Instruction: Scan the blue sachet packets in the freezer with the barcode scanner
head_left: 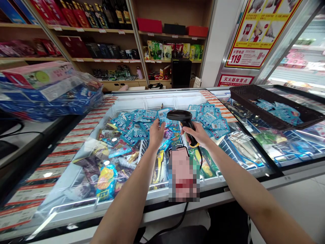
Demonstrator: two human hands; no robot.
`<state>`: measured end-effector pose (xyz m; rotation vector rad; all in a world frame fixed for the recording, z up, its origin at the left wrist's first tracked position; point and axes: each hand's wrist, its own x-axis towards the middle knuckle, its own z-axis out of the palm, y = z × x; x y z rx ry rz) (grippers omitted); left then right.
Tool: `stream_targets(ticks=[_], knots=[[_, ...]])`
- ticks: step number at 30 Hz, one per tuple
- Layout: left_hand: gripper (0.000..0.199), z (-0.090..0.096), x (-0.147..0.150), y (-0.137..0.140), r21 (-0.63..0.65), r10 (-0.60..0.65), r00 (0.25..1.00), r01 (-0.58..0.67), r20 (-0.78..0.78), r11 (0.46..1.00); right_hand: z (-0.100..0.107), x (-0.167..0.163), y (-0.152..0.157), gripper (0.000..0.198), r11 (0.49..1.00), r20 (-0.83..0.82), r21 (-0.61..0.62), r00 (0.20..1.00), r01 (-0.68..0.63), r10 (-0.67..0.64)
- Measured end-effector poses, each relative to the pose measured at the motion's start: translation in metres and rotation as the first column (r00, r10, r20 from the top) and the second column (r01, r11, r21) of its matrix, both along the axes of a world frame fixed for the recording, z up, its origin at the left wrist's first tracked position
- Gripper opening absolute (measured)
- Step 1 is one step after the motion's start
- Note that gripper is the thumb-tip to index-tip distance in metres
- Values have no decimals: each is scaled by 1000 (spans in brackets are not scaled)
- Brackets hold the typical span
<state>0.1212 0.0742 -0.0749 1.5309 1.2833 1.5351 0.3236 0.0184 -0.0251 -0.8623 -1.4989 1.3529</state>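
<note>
My right hand [196, 134] is wrapped round the handle of a black barcode scanner [179, 116], whose head points left. A cable hangs down from its grip. Between the thumb and fingers of my left hand [156, 132] is a small blue packet [164, 114], held up with its white barcode label showing, just left of the scanner head. Many matching blue packets [132, 123] lie spread on the freezer's glass top to the left, and another heap of blue packets [212, 117] lies to the right. A phone [180, 156], largely blurred out, rests on the glass below my hands.
Under the glass of the chest freezer [152, 189] are wire baskets with ice-cream packs. At right stands a dark basket [243, 93] with more blue packets. Plastic-wrapped boxes [50, 91] are piled at left. Behind are stocked shelves [101, 61] and a black box-like unit [181, 73].
</note>
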Motion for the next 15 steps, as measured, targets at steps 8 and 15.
stream_targets(ticks=[8, 15], knots=[[20, 0, 0, 0, -7, -33, 999, 33, 15, 999, 0, -1, 0, 38, 1000, 26, -12, 1000, 9, -9], [24, 1, 0, -1, -3, -21, 999, 21, 29, 1000, 0, -1, 0, 38, 1000, 7, -15, 1000, 17, -16]])
